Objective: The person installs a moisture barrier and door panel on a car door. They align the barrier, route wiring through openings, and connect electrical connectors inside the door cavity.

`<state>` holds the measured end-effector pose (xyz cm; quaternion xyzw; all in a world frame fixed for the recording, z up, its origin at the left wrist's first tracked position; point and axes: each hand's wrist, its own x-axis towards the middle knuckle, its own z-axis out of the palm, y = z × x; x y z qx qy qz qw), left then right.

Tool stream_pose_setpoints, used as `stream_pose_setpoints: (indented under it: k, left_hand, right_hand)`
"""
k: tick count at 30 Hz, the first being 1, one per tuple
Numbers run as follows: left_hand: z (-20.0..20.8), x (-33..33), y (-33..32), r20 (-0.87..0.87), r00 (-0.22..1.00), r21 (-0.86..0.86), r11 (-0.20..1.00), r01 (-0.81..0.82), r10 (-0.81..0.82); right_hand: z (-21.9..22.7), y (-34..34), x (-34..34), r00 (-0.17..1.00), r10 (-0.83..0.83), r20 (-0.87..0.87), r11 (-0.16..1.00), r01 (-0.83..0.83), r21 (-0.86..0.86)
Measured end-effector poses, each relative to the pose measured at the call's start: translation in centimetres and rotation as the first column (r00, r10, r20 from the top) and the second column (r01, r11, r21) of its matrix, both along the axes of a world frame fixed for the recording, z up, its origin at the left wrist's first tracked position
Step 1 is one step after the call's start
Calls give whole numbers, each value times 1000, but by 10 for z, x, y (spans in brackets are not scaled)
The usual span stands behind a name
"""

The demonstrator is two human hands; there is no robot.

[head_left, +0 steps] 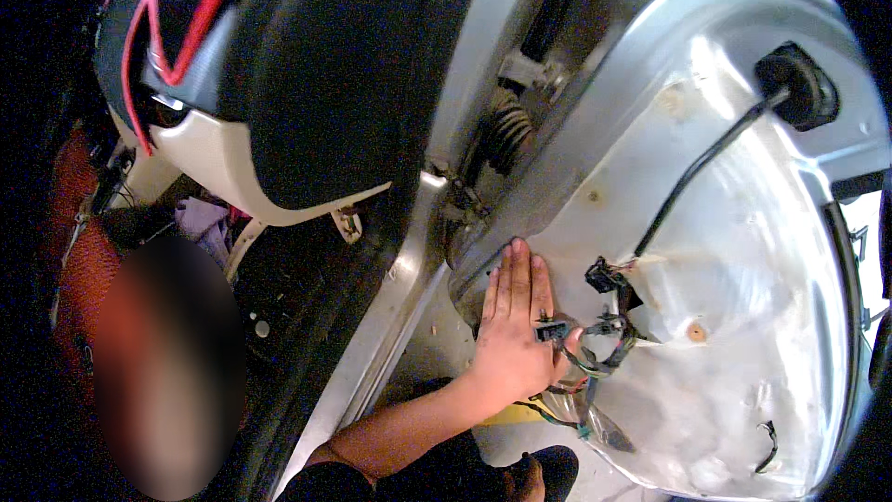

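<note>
My left hand (517,339) lies flat, its fingers stretched out together and pointing up, against the hinge-side edge of a car door's plastic liner (715,242). The whitish, see-through sheet covers the inside of the silver door. Beside my thumb hangs a wiring harness (604,363) with a black connector (554,330), and part of it passes close to the palm. Another black plug (606,275) pokes out by a torn hole in the sheet. My right hand is not in view.
On the left are the dark dashboard (353,56) with beige lower trim (209,153) and a red strip (209,9). A metal door sill (372,344) runs diagonally. A ribbed rubber boot (509,130) sits at the hinge gap. A black cable (701,177) leads to a round black part (797,85).
</note>
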<state>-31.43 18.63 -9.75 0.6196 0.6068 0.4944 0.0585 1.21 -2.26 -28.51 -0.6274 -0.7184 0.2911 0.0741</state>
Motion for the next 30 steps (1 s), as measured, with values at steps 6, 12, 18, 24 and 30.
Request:
stream_pose_setpoints:
  k: [6,12,18,24,30]
  left_hand:
    - [53,-17,-33,-65,995,153,984,87,-78]
    - [73,-26,22,-211,977,277,960,29,31]
    - [75,-12,32,-252,947,221,965,-143,198]
    - [71,-22,23,-286,929,286,946,-152,236]
    - [80,-33,2,-207,969,233,969,-85,135]
  right_hand:
    - [11,2,-5,996,-58,-73,998,59,2]
    - [49,-39,-8,989,-75,-125,978,97,185]
    - [34,-99,53,973,-64,-220,957,122,264]
    - [68,-108,97,984,180,-9,857,-152,493]
    - [127,-85,112,943,324,-75,747,-206,632]
